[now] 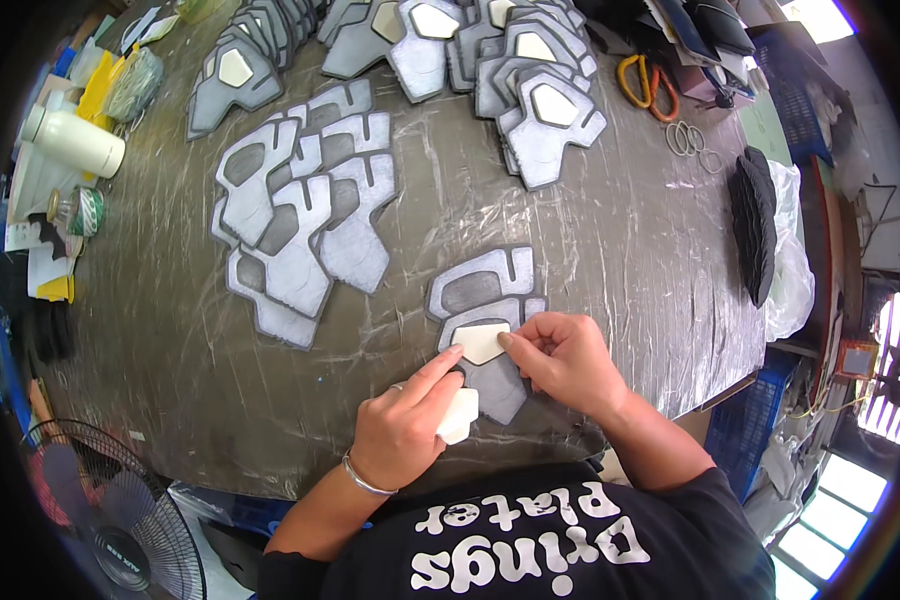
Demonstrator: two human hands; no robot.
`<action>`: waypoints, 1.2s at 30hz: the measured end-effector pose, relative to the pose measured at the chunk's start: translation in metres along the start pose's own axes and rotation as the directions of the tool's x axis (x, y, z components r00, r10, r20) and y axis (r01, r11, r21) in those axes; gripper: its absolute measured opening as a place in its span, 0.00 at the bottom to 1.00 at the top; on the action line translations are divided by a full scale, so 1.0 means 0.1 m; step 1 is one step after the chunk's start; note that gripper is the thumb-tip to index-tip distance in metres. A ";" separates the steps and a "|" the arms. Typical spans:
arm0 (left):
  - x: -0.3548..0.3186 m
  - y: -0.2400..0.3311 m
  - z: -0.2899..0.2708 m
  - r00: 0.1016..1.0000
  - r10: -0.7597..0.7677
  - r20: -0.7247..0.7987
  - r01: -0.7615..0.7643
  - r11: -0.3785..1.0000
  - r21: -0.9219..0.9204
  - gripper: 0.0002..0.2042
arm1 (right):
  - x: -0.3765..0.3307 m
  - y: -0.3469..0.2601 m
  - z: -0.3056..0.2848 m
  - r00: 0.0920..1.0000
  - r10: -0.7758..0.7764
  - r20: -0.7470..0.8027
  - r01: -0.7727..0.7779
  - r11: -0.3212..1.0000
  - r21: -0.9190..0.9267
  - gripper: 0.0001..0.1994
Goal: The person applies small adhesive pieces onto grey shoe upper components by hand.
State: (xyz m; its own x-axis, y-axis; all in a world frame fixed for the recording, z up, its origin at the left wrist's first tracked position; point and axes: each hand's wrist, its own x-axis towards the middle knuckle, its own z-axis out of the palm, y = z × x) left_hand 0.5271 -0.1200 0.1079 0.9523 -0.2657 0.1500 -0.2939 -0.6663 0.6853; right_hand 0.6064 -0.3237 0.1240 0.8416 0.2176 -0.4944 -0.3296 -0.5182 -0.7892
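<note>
My right hand (pixel 568 360) pinches the cream insert (pixel 482 342) onto the grey foam piece (pixel 490 340) on the table (pixel 170 360); my left hand (pixel 402 430) steadies its edge with a forefinger, seemingly palming spare inserts (pixel 460 415).

My left hand (pixel 402 428) holds a stack of cream inserts (pixel 459 415) in the palm, index finger pressing one cream insert (pixel 481 342) onto a grey foam piece (pixel 490 345) on the desk (pixel 170 340). My right hand (pixel 565 362) pinches that insert's right edge with the fingers (pixel 515 343). More grey pieces (pixel 300 220) lie overlapping upper left, orange scissors (pixel 648 85) far right.
</note>
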 end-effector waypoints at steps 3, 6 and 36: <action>0.02 0.02 -0.01 1.000 -0.027 0.014 0.027 1.000 -0.002 0.17 | 0.00 -0.03 0.00 1.000 -0.020 -0.011 0.020 0.998 -0.053 0.12; 0.04 0.03 -0.02 1.000 -0.025 0.013 0.024 1.000 0.002 0.17 | 0.01 -0.05 0.00 0.999 -0.022 -0.026 0.020 0.997 -0.075 0.12; 0.10 -0.05 -0.25 0.995 -0.089 -0.053 0.088 0.996 -0.030 0.13 | -0.03 -0.13 -0.01 0.913 -0.344 0.221 0.403 0.845 -0.352 0.14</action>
State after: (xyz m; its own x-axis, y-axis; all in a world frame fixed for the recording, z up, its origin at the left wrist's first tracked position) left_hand 0.5401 -0.1016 0.1235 0.9778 -0.1676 0.1259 -0.2065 -0.6659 0.7169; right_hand 0.6090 -0.3190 0.1359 0.7866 0.5598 -0.2605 0.2117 -0.6409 -0.7379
